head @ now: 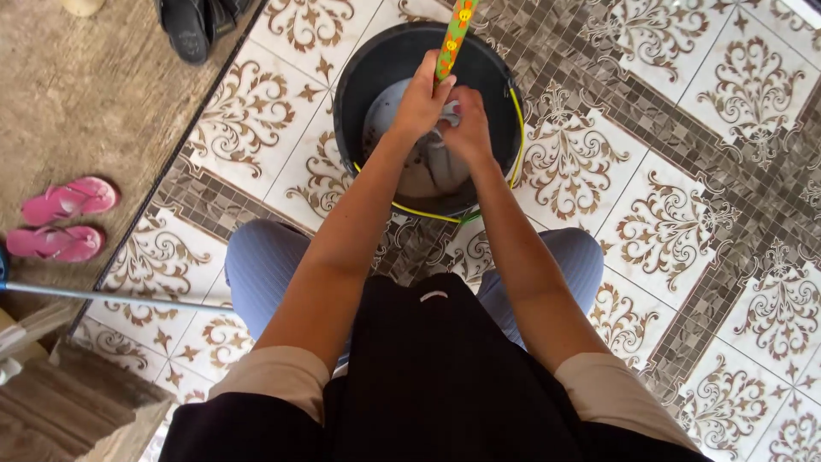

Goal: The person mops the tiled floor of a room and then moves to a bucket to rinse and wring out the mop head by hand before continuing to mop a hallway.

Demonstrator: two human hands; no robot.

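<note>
Wringing goes best with the cloth kept low over the black bucket so drips fall inside. The left hand is clenched around the green patterned mop handle; the right hand squeezes what looks like the grey mop cloth, hanging just beneath both grips, inside the bucket.

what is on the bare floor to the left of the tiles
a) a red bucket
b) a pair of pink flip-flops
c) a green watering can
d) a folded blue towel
b: a pair of pink flip-flops lies side by side on the brown floor left of the patterned tiles, well apart from the black bucket where both hands work.
</note>
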